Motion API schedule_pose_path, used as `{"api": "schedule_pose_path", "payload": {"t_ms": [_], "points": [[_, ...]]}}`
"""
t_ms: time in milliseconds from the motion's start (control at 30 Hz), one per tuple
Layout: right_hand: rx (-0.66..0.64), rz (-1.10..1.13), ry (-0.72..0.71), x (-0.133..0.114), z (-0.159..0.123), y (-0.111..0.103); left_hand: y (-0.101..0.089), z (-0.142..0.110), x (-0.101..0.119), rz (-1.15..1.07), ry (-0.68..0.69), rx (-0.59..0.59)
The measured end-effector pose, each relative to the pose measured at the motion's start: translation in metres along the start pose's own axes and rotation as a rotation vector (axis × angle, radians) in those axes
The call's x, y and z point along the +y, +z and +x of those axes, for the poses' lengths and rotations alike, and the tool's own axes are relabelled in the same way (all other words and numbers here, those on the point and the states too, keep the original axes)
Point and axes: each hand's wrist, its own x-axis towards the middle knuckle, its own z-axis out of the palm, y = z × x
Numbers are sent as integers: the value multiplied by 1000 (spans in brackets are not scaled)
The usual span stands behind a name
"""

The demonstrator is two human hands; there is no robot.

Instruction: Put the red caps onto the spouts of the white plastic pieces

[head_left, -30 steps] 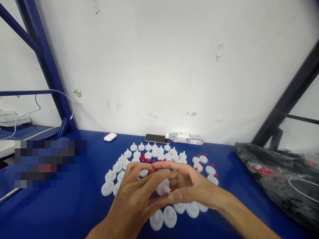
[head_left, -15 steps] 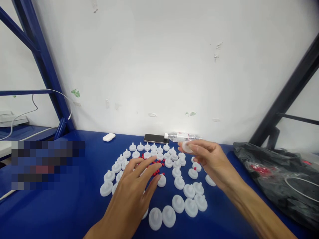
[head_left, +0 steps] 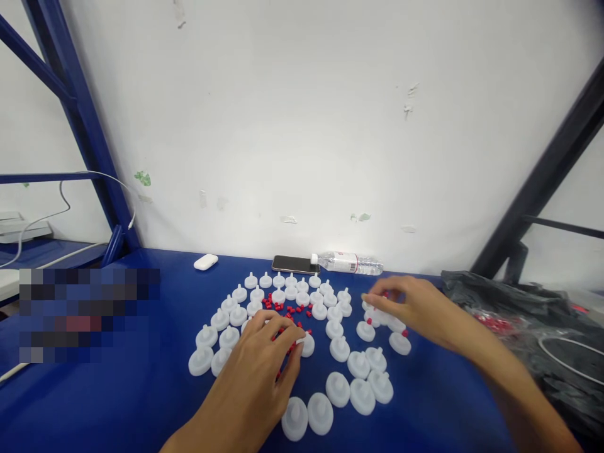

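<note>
Many white plastic discs with short central stems stand spread over the blue tabletop, around a loose pile of small red caps. My left hand is over the near side of the pile, thumb and forefinger closed at the edge of one white disc. My right hand hovers low over a right-hand group of discs, its bent fingers apart. Several discs there, such as this capped disc, carry a red cap on the stem. The hand covers part of that group.
At the wall lie a dark phone and a clear plastic bottle on its side. A small white case sits to their left. Black plastic bags cover the right side, with red bits in a clear bag.
My right hand has come down and to the right, carrying the white disc it held to the right-hand group. My left thumb and forefinger have closed in on a nearby disc.
</note>
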Motion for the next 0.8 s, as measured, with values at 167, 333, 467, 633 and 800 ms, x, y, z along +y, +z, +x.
{"api": "schedule_pose_path", "payload": {"t_ms": [167,333,467,633,800], "points": [[-107,-47,112,17,-5,-15,-1,0,1,-9,-12,-17],[-208,-81,116,16,-4,-8,-1,1,1,8,-16,-24],[-213,-85,113,12,-2,-3,2,0,-3,48,-23,-33],[-246,-98,77,13,-1,3,4,-4,-2,93,-25,-76],[-199,-112,74,19,0,6,5,-6,-1,137,-27,-99]]}}
